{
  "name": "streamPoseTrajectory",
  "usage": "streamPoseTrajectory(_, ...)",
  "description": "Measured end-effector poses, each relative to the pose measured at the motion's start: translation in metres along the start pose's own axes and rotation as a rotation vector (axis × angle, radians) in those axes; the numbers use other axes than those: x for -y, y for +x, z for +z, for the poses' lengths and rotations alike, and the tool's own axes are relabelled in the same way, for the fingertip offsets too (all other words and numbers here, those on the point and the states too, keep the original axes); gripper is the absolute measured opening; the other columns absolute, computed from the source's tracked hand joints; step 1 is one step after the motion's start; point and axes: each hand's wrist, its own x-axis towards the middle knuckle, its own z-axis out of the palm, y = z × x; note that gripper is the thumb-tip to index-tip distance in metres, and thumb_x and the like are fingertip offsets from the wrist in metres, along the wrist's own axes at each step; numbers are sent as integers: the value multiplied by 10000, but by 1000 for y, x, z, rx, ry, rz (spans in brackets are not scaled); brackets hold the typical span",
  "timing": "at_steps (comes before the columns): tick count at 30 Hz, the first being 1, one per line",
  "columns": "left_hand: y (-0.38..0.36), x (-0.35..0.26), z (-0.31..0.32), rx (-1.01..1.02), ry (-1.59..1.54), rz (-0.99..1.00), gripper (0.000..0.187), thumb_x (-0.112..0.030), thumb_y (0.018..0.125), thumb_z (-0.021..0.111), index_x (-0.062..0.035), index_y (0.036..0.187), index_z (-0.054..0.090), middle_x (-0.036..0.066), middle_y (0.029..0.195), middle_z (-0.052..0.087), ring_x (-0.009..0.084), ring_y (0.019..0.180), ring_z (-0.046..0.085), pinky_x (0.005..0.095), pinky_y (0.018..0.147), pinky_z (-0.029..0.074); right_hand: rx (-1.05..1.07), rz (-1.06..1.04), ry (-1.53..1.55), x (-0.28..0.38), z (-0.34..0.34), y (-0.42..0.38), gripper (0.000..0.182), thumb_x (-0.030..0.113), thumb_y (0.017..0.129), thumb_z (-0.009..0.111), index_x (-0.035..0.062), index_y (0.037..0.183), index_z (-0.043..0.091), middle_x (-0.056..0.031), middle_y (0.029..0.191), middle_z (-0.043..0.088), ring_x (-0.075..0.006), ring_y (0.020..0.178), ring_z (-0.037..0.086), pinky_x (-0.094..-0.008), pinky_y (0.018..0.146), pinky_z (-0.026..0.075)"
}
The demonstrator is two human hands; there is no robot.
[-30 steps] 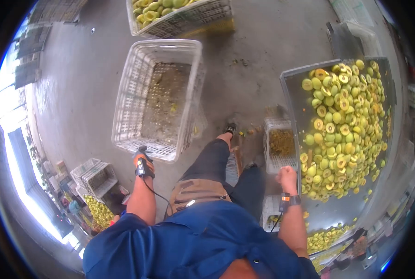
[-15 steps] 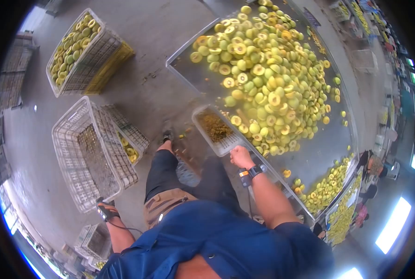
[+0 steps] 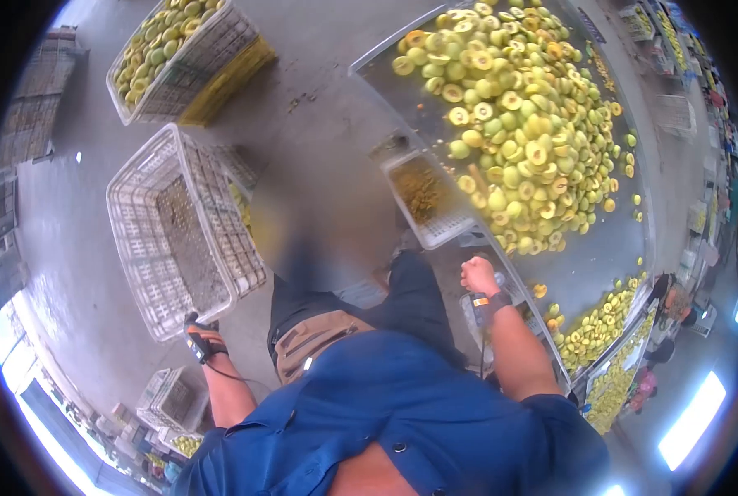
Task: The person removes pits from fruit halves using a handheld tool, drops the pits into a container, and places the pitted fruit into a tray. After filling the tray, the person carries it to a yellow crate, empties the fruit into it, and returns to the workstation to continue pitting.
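Note:
My left hand [image 3: 205,337], in a dark and orange strap or half-glove, is closed on the near rim of a large white plastic crate [image 3: 235,285]. The crate is tilted toward me, with small bits on its mesh inside. My right hand [image 3: 479,274] is a fist beside the table edge, with nothing showing in it; a dark band and a small device sit on its wrist. Just ahead of that fist is a white basket [image 3: 450,235] of brown scraps. A big heap of halved yellow-green fruit [image 3: 526,136] lies on the metal table [image 3: 613,248].
A stacked crate [image 3: 220,54] full of fruit stands at the upper left. Another crate [image 3: 170,397] is at the lower left. Behind the tilted crate a lower crate is partly hidden. People and more fruit [image 3: 613,393] are at the far right.
My view has swung, so table and crates appear farther right and higher. My left hand stays at the crate rim. My right fist has moved back from the scrap basket.

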Motion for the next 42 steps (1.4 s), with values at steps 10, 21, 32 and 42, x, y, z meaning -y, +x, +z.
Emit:
streamPoseTrajectory(10,89,-29,-34,-37,-284,-520,321,-250,962,639,-65,1223,623,201,908,644,339,729,666,464,664,624,23,3,-49,86,154,-37,149,180,979,632,39,936,651,-57,759,679,-164,577,674,-326,498,519)
streamPoseTrajectory(21,65,-75,-13,39,231,-224,376,-275,967,637,-2,1223,665,228,881,669,293,712,667,410,638,584,126,-91,-5,102,212,-31,168,171,992,633,22,922,659,-69,773,697,-163,602,691,-319,537,549)
streamPoseTrajectory(32,34,-201,256,79,659,156,243,-246,843,772,-56,993,780,188,818,746,337,711,695,462,734,576,53,-50,183,48,87,24,172,149,979,648,-11,916,660,-87,761,688,-172,588,681,-326,528,551)
streamPoseTrajectory(42,101,-111,566,458,1641,942,164,-193,929,608,-156,916,768,147,923,772,345,859,742,482,714,542,8,73,193,12,119,71,123,124,1012,643,18,950,632,-96,787,665,-192,632,650,-336,543,527)
